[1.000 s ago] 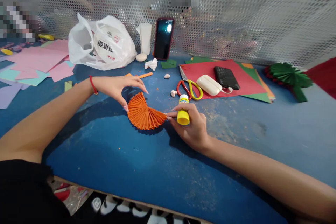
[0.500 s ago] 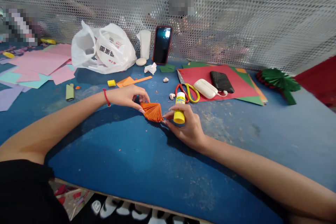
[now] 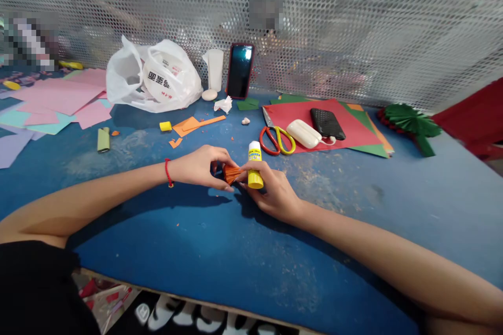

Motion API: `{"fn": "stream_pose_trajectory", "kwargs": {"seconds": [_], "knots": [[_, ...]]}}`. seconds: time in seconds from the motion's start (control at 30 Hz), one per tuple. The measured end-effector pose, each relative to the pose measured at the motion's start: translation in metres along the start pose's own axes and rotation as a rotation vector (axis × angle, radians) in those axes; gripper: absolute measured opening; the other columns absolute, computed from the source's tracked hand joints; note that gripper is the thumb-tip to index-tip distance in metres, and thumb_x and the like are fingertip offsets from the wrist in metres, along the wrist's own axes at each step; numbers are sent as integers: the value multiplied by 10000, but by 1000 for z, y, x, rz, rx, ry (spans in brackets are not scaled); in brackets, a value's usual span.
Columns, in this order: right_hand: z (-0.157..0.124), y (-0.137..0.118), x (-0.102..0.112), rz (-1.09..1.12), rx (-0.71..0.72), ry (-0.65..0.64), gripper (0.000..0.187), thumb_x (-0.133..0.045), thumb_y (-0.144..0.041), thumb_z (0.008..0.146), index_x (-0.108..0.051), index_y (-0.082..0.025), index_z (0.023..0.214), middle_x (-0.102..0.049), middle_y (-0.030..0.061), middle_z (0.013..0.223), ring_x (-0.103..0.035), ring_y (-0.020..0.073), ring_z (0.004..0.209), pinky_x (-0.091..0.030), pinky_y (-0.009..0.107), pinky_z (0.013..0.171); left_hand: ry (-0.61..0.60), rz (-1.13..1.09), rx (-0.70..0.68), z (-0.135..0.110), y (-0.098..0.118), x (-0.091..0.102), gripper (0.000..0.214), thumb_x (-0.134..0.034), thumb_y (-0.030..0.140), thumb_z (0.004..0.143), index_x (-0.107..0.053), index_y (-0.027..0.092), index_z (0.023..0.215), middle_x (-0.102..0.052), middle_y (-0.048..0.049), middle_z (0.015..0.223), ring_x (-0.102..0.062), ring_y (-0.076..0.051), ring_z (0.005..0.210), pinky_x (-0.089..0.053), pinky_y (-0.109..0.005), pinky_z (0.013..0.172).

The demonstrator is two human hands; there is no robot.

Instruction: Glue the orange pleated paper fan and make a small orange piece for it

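Low over the blue table, a pleated orange paper fan (image 3: 231,174) is bunched between my two hands. My left hand (image 3: 200,166), with a red cord at the wrist, curls its fingers and thumb around the fan's wider left side. My right hand (image 3: 277,188) pinches the narrow end with its fingertips. That same hand also carries a glue stick (image 3: 255,165) with a white tip and yellow base, held nearly upright against the fingers. Part of the fan is hidden behind my fingers. Beyond them lie orange paper pieces (image 3: 184,126) and a yellow cap (image 3: 165,126).
Scissors (image 3: 277,138), a white case (image 3: 304,133) and a black case (image 3: 328,123) lie on red paper (image 3: 353,131). A phone (image 3: 240,70) stands at the mesh, beside a white plastic bag (image 3: 157,76). Green folded paper (image 3: 411,120) is at right, pastel sheets (image 3: 58,91) at left.
The fan has gone from spread out to squeezed together, and my left hand has moved right and nearer, closing around it. My right hand with the glue stick has shifted slightly left.
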State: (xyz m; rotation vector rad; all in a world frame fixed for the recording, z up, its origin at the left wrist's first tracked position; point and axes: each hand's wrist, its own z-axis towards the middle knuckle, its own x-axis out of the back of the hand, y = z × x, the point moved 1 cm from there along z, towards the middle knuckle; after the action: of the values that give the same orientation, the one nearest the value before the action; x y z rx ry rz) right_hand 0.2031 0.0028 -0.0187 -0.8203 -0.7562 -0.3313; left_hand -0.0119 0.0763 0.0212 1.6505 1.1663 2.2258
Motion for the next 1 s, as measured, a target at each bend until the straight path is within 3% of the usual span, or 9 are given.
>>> {"fn": "stream_pose_trajectory", "kwargs": {"seconds": [0.07, 0.2, 0.43, 0.57, 0.73, 0.83, 1.0], "knots": [[0, 0, -1, 8, -4, 2, 399, -559, -103, 863, -432, -233, 1218, -744, 92, 1035, -742, 232, 850, -572, 343, 720, 67, 65, -15, -2, 2, -5, 477, -837, 428, 706, -717, 142, 1069, -678, -67, 956, -620, -150, 772, -488, -264, 695], [-2, 1, -1, 45, -6, 70, 419, -611, -130, 863, -424, -257, 1216, -751, 50, 985, -740, 229, 854, -578, 350, 727, 172, 151, -48, -5, 2, -10, 389, -740, 413, 826, -712, 151, 1112, -700, -77, 973, -657, -172, 836, -511, -296, 761], [-1, 1, 3, 15, 20, 371, 397, -699, -213, 854, -462, -283, 1164, -700, 50, 1049, -695, 234, 966, -562, 429, 870, 188, 180, -130, -9, 6, -11, 391, -640, 368, 907, -648, 148, 1230, -735, -87, 1033, -703, -176, 868, -542, -286, 772], [2, 0, 5, 6, -22, 274, 447, -727, -287, 845, -458, -276, 1202, -672, 81, 1130, -671, 261, 1042, -552, 448, 895, 232, 137, -141, -11, 11, -14, 382, -649, 315, 900, -596, 153, 1242, -752, -68, 1021, -722, -154, 826, -552, -253, 744], [0, 2, 4, 81, -7, 162, 396, -688, -263, 878, -445, -277, 1190, -720, 49, 1041, -725, 203, 895, -570, 326, 758, 280, 40, -123, -13, 12, -18, 293, -656, 289, 907, -552, 162, 1150, -760, -60, 977, -741, -161, 872, -562, -237, 718], [-3, 5, 2, 67, -33, 189, 342, -687, -241, 870, -485, -277, 1145, -743, 27, 977, -734, 184, 799, -555, 287, 674, 284, 46, -114, -13, 10, -21, 255, -646, 266, 919, -543, 175, 1134, -763, -53, 970, -743, -161, 891, -565, -242, 731], [-4, 4, 4, 122, -87, 271, 272, -690, -224, 863, -528, -279, 1074, -762, -7, 913, -735, 162, 789, -552, 270, 688, 288, 101, -106, -14, 10, -23, 273, -597, 282, 949, -526, 177, 1190, -748, -59, 1004, -730, -158, 884, -565, -267, 763]]}}
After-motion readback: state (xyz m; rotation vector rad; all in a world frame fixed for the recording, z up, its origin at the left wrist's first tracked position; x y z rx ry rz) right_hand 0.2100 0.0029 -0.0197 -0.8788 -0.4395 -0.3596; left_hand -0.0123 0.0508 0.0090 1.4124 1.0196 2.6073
